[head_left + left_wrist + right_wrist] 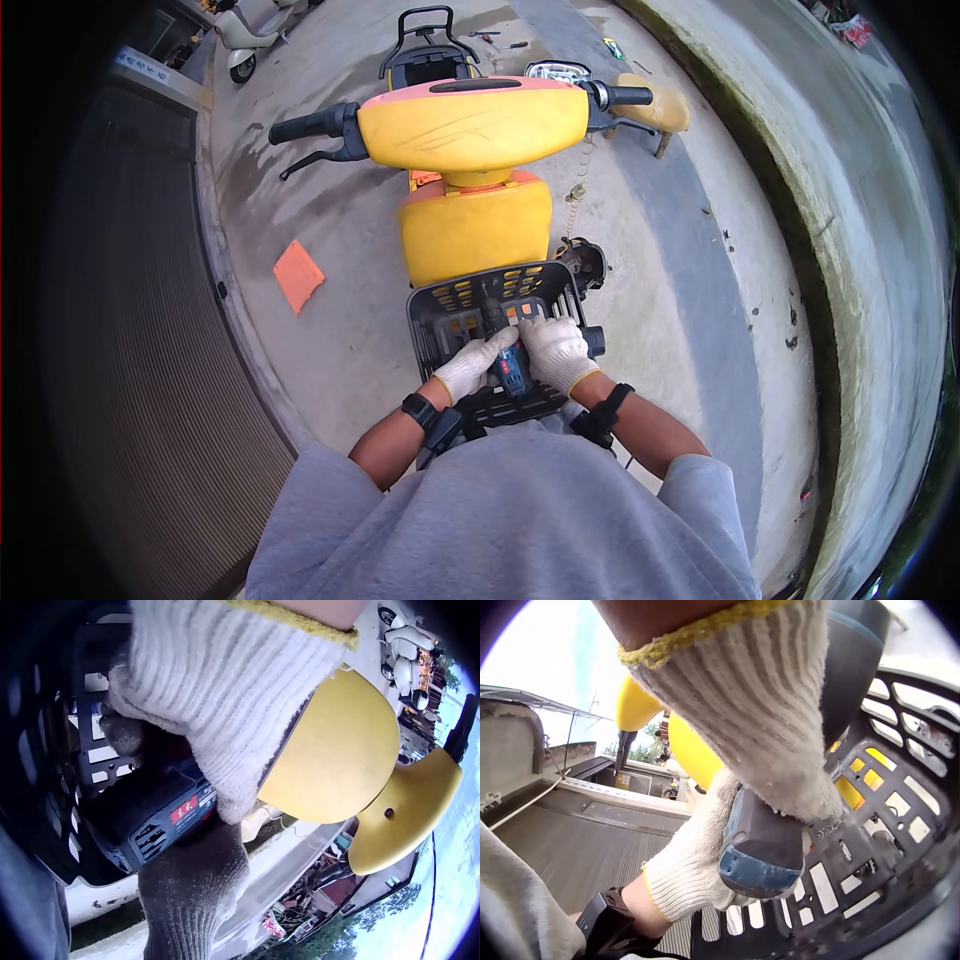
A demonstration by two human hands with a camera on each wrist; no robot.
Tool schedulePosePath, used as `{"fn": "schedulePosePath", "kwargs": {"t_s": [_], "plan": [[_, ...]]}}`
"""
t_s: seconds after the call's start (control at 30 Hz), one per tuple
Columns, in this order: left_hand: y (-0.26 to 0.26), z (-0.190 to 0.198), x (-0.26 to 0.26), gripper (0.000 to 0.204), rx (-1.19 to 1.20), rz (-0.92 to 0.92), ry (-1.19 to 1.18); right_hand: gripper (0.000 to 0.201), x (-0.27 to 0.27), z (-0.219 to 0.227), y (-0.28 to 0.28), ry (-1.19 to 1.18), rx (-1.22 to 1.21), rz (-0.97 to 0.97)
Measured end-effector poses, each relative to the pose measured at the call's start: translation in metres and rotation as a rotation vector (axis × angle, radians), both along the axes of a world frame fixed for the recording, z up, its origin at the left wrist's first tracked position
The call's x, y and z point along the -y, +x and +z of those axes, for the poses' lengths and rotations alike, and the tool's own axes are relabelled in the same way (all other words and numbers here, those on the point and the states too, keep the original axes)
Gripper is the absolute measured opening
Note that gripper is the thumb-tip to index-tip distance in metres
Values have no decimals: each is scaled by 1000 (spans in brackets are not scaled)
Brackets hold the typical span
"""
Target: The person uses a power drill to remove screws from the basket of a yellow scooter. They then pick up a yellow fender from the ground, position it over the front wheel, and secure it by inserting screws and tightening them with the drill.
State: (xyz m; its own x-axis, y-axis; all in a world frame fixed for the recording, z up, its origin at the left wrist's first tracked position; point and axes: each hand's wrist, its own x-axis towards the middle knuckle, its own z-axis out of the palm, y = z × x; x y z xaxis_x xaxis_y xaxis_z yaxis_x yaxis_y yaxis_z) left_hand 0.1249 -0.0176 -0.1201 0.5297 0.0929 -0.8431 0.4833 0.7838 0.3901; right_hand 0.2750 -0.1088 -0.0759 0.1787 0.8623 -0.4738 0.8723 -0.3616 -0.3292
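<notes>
My right hand (555,348), in a white knit glove, grips the handle of a blue and black cordless drill (513,374). The drill's dark battery end (595,341) sticks out past that hand on the right. With its thumb over the top, my left hand (478,366), gloved too, holds the drill body from the left; in the right wrist view its fingers wrap beneath the drill's rear. The chuck (492,312) points away from me into a black plastic basket (414,325) with slotted walls. The drill's tip is hidden.
Behind the basket stands a yellow scooter front (475,230) with black handlebar grips (300,127). An orange panel (299,277) lies on the concrete at left. A yellow seat (655,103) and several tools lie farther off. A ribbed shutter (130,300) runs along the left.
</notes>
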Motion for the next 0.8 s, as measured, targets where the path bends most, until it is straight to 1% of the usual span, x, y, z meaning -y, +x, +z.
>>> {"fn": "schedulePosePath", "kwargs": {"t_s": [0.07, 0.13, 0.2, 0.23, 0.27, 0.3, 0.4, 0.5, 0.53, 0.6, 0.73, 0.8], "plan": [[-2, -6, 2, 57, 34, 28, 19, 36, -2, 0, 0, -20, 14, 25], [1, -1, 3, 56, 71, 65, 37, 37, -5, 0, 1, -47, 16, 42], [2, 6, -1, 63, -8, -9, 74, 36, -5, 5, 2, -43, 17, 60], [1, -1, -1, 63, -9, 8, 76, 35, -5, 6, 2, -36, 12, 60], [-1, -12, 0, 61, 3, -27, 113, 35, -5, 2, 1, -35, 10, 75], [-1, -13, -1, 58, 16, -65, 149, 33, -5, 0, 2, -26, 22, 100], [-6, -14, -2, 55, 50, -75, 145, 29, -5, -5, 1, -50, 36, 132], [-8, -13, -6, 52, 114, -76, 187, 28, -5, -6, -2, -27, 21, 90], [-7, -11, -7, 52, 112, -75, 189, 28, -6, -4, -3, -34, 31, 92], [-5, -6, -7, 51, 38, -80, 170, 27, -6, -2, -4, -40, 42, 93], [-5, -12, -5, 52, 58, -61, 176, 27, -7, -3, -4, -60, 49, 93], [-5, -12, -5, 53, 43, -60, 127, 27, -10, -3, -2, -64, 54, 94]]}}
